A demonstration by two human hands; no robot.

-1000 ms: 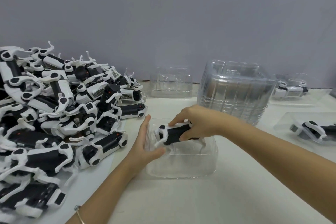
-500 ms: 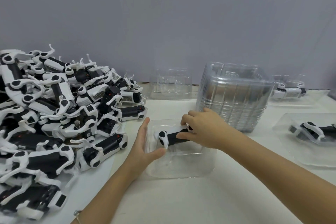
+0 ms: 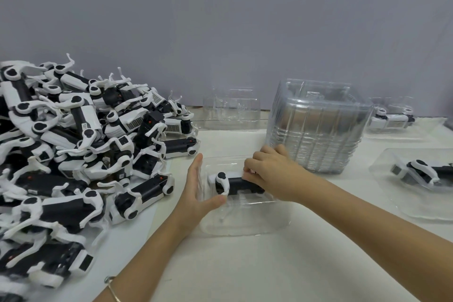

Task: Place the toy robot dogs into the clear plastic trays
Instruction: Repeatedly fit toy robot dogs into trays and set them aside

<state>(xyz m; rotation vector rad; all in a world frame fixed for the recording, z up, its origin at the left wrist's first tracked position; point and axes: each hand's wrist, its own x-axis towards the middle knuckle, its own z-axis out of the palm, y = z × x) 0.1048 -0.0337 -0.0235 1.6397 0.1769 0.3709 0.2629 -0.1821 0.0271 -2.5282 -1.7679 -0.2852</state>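
Observation:
A black-and-white toy robot dog (image 3: 230,184) lies on its side inside a clear plastic tray (image 3: 245,223) at the middle of the table. My right hand (image 3: 267,171) is over the dog's rear half, fingers curled round its body. My left hand (image 3: 198,189) grips the tray's left wall, thumb at the front and straight fingers behind. A big pile of the same toy dogs (image 3: 73,154) fills the left of the table.
A tall stack of empty clear trays (image 3: 316,127) stands right behind my right hand. One empty tray (image 3: 232,113) leans at the back wall. Two filled trays lie at the right, one near (image 3: 416,174) and one far (image 3: 392,120).
My right hand has lowered the toy dog from above the tray's rim down into the tray. My left hand has stayed on the tray's left wall.

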